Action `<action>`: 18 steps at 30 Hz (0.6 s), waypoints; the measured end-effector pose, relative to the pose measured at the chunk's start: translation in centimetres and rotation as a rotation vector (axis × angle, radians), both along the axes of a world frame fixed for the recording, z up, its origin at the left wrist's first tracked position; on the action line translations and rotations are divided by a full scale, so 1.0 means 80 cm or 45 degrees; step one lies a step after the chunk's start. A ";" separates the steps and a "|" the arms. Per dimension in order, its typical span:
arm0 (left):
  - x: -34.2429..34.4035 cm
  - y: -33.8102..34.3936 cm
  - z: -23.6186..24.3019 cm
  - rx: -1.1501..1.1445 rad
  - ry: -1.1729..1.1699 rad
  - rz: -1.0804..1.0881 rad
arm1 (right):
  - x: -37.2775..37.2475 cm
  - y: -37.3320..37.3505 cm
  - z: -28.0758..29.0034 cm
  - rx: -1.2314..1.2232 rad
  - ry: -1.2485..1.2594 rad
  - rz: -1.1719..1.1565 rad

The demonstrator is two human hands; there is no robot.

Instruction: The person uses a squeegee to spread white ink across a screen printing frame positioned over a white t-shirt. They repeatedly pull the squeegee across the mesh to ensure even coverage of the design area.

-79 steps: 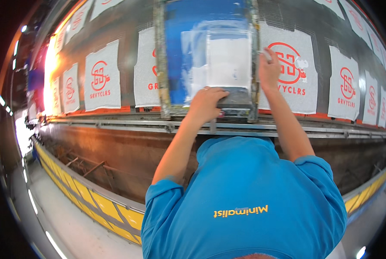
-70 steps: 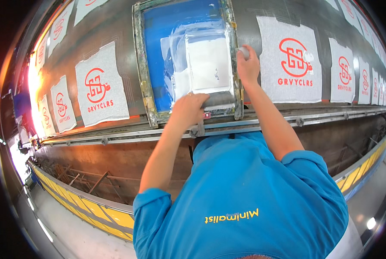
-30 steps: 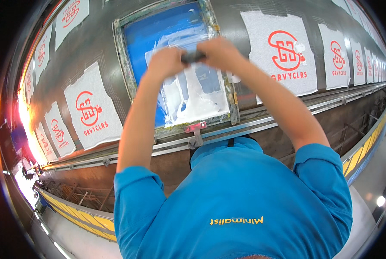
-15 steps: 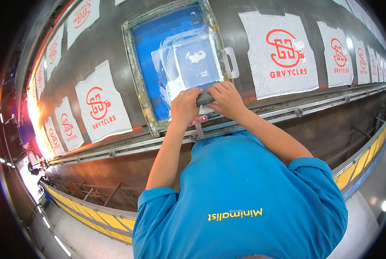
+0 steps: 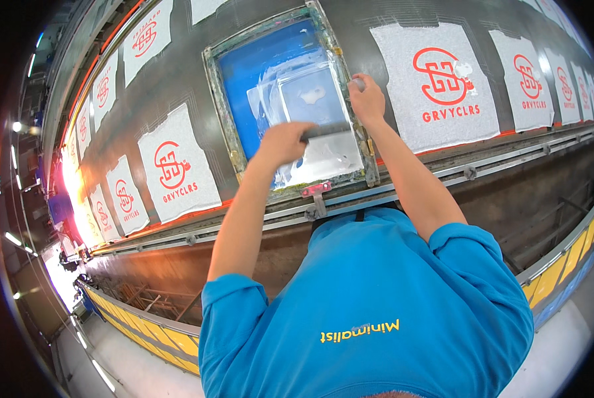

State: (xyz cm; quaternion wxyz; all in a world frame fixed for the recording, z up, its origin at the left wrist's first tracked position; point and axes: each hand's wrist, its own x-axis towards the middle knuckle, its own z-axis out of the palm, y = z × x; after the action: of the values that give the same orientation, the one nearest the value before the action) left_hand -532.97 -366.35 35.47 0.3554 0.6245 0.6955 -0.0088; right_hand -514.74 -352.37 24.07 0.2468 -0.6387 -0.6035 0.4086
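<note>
A printing screen with a paint-crusted frame and blue mesh lies on the dark table. White ink is smeared over its mesh, around a pale stencil area. My left hand is closed round the left end of a dark grey squeegee, which lies across the lower part of the mesh. At the frame's right side, my right hand is closed on the white handle; the fingers cover most of it.
White fabric pieces with red prints lie to the right and left. A metal rail runs along the table's near edge, with a pink clamp by the frame. Behind me is a yellow-panelled barrier.
My right hand has left the squeegee and moved right and up to the frame's handle. My left hand still holds the squeegee. The view has shifted slightly.
</note>
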 end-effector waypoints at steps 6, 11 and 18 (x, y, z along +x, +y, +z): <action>-0.056 0.099 0.027 0.191 0.073 0.001 | 0.009 -0.008 0.027 0.069 0.098 0.003; -0.037 0.043 -0.047 0.677 0.079 0.149 | 0.008 -0.010 0.032 0.169 0.151 0.007; 0.078 -0.160 -0.071 0.807 -0.029 0.168 | 0.004 -0.011 0.039 0.244 0.158 0.082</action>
State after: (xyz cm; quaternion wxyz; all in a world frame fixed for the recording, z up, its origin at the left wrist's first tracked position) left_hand -526.75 -379.15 29.77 0.1508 0.6576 0.6986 0.2385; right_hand -514.40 -353.29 27.21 0.3305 -0.5658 -0.6436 0.3955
